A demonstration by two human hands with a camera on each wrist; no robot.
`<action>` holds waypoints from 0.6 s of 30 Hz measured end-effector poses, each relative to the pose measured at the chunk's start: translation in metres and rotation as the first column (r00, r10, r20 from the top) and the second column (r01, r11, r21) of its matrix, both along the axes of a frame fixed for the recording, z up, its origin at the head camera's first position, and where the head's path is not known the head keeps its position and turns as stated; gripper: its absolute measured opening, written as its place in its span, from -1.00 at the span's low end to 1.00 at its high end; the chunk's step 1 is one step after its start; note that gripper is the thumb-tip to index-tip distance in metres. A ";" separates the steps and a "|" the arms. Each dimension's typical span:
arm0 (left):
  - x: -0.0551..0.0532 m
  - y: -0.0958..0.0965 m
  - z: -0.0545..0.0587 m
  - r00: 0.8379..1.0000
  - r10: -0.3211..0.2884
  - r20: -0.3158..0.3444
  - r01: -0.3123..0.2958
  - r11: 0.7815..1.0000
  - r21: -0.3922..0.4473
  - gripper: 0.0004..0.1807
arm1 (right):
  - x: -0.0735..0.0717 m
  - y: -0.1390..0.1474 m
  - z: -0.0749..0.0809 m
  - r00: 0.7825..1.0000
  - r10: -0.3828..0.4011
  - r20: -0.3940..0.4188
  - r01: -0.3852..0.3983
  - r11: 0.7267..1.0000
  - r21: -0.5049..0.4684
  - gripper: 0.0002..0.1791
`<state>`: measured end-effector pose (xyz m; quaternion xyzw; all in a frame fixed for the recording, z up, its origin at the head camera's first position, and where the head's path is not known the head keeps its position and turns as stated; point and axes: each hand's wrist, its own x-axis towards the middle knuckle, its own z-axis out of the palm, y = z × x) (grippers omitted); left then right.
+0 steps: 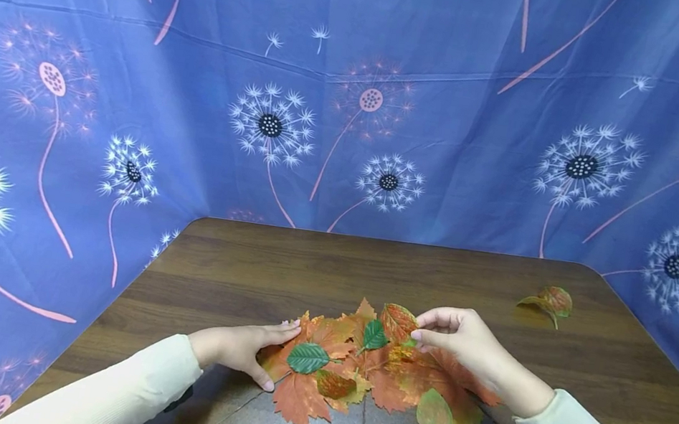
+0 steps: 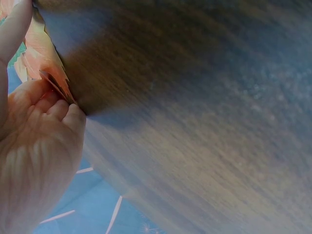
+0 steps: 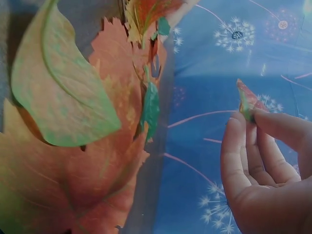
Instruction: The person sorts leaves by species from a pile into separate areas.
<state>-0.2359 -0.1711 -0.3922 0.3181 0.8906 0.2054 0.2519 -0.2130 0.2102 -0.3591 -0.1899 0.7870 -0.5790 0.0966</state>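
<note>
Before a dandelion-print backdrop, your table carries a broad heap of autumn leaves. Your left hand, thumb and fingers spread, touches the heap's left edge; your right hand, nearer the action, pinches a red-green leaf between thumb and fingers. It lies left of those fingers, over the heap's far side, long axis seemingly slanting from far left to near right.
</note>
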 end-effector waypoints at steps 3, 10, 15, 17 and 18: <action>0.000 0.001 0.000 1.000 -0.008 -0.011 0.008 1.000 -0.006 0.10 | -0.003 0.000 0.003 0.999 -0.045 -0.006 0.045 0.999 0.014 -0.63; 0.000 0.000 0.000 1.000 -0.007 -0.005 0.007 1.000 0.000 0.10 | -0.009 -0.002 0.013 0.993 -0.115 0.004 0.115 0.993 0.008 -0.63; -0.001 0.001 -0.001 1.000 -0.006 -0.012 0.006 1.000 -0.003 0.11 | -0.015 0.001 0.021 0.991 -0.130 0.010 0.130 0.991 -0.021 -0.68; 0.000 0.001 -0.001 1.000 -0.008 -0.012 0.008 1.000 0.001 0.11 | -0.017 0.002 0.023 0.991 -0.136 0.008 0.136 0.990 -0.027 -0.68; 0.000 0.001 -0.001 1.000 -0.006 -0.007 0.006 1.000 0.002 0.10 | -0.019 0.003 0.024 0.990 -0.139 0.005 0.139 0.990 -0.028 -0.67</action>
